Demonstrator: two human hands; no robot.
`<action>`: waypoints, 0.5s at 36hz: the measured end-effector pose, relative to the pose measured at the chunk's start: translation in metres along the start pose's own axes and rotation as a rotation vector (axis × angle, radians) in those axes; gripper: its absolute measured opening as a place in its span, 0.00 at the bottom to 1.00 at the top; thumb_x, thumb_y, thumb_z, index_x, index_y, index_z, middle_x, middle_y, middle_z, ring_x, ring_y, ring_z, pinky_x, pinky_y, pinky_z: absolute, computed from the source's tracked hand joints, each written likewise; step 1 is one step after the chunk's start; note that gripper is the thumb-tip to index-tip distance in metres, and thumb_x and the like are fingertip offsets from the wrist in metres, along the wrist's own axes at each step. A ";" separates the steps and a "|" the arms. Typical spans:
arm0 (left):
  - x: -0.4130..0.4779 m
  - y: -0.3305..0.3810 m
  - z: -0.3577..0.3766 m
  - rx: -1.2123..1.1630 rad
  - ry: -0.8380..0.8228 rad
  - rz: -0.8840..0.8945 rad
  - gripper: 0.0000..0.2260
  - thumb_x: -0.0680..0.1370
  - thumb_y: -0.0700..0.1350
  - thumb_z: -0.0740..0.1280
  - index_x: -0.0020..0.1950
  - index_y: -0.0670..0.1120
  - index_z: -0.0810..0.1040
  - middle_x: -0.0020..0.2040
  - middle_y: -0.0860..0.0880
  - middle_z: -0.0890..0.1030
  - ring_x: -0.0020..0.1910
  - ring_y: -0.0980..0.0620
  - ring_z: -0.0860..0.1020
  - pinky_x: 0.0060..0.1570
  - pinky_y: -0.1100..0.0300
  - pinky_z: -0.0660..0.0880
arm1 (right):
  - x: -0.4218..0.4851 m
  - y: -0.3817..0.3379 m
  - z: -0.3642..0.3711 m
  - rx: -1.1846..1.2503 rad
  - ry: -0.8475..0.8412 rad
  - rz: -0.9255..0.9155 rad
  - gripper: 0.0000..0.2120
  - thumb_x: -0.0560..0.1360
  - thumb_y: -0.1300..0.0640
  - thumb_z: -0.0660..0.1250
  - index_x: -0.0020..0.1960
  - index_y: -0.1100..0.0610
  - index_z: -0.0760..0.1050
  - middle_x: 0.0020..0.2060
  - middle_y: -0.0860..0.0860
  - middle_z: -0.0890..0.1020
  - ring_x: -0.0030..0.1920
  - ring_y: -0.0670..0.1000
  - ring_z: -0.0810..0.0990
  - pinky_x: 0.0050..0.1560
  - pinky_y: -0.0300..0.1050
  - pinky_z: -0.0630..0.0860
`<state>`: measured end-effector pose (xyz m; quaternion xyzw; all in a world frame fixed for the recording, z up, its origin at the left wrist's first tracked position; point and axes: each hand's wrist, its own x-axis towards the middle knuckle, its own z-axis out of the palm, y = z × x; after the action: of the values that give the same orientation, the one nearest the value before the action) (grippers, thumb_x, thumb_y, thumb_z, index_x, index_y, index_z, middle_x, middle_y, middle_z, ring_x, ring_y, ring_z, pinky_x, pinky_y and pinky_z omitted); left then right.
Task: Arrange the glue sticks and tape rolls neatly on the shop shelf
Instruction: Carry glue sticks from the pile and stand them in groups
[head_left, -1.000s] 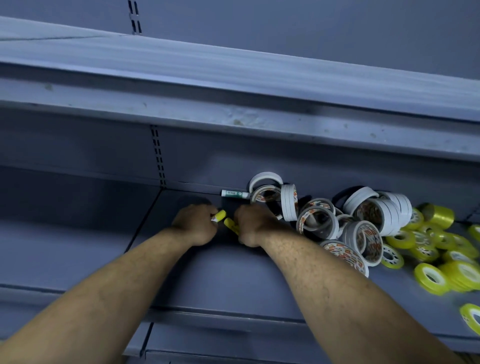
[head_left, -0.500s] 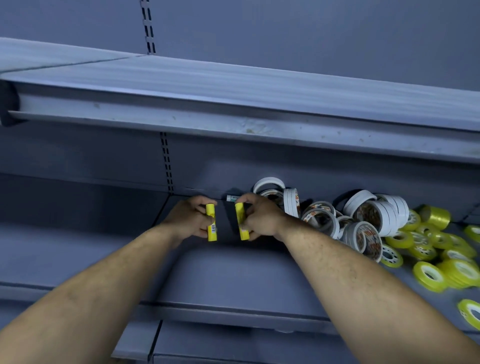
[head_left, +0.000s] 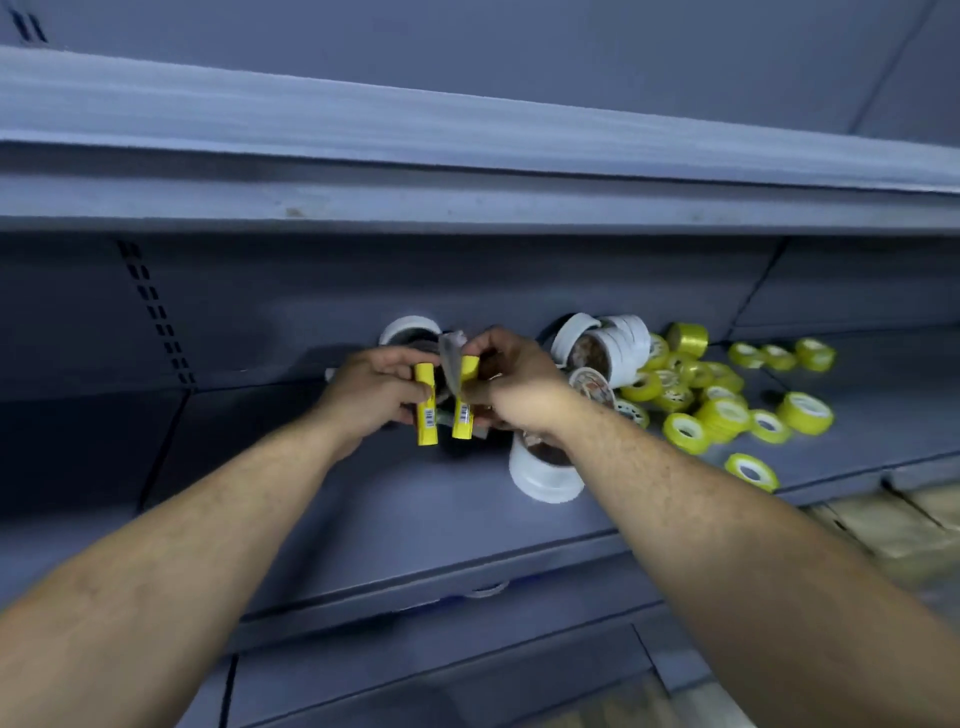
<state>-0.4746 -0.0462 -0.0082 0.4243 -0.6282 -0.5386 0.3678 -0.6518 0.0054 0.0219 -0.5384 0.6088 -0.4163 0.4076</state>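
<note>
Glue sticks: left hand (head_left: 371, 387) grips one (head_left: 426, 404) | right hand (head_left: 511, 382) pinches other (head_left: 464, 400), possibly more

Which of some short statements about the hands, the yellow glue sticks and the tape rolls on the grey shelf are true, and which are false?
1. Each hand holds one yellow glue stick: left hand with left glue stick, right hand with right glue stick. True.
2. The small yellow tape rolls lie to the left of the hands. False: they lie to the right.
3. The white tape rolls are in one neat row. False: they lie in a loose heap.
4. The grey metal shelf left of the hands is bare. True.
</note>
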 end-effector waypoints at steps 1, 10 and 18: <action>0.001 0.003 0.014 -0.001 -0.017 0.006 0.17 0.74 0.29 0.69 0.53 0.50 0.84 0.46 0.39 0.79 0.42 0.46 0.81 0.42 0.51 0.79 | -0.007 0.003 -0.013 0.002 0.026 0.009 0.16 0.73 0.72 0.71 0.51 0.54 0.74 0.41 0.54 0.80 0.35 0.55 0.81 0.36 0.55 0.82; -0.002 0.043 0.173 -0.008 -0.231 0.031 0.17 0.75 0.27 0.66 0.52 0.47 0.83 0.41 0.40 0.76 0.33 0.47 0.78 0.29 0.59 0.74 | -0.083 0.051 -0.152 -0.009 0.261 0.023 0.16 0.71 0.71 0.71 0.50 0.53 0.73 0.37 0.56 0.76 0.35 0.54 0.81 0.40 0.57 0.84; -0.020 0.080 0.362 0.061 -0.331 0.132 0.17 0.65 0.35 0.70 0.50 0.50 0.84 0.39 0.43 0.77 0.36 0.47 0.78 0.38 0.53 0.79 | -0.180 0.113 -0.297 -0.153 0.545 0.098 0.12 0.68 0.65 0.67 0.45 0.49 0.74 0.30 0.51 0.79 0.31 0.53 0.82 0.37 0.60 0.84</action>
<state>-0.8110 0.1090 0.0169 0.2987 -0.7227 -0.5564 0.2811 -0.9524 0.2134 0.0194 -0.4057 0.7509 -0.4782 0.2070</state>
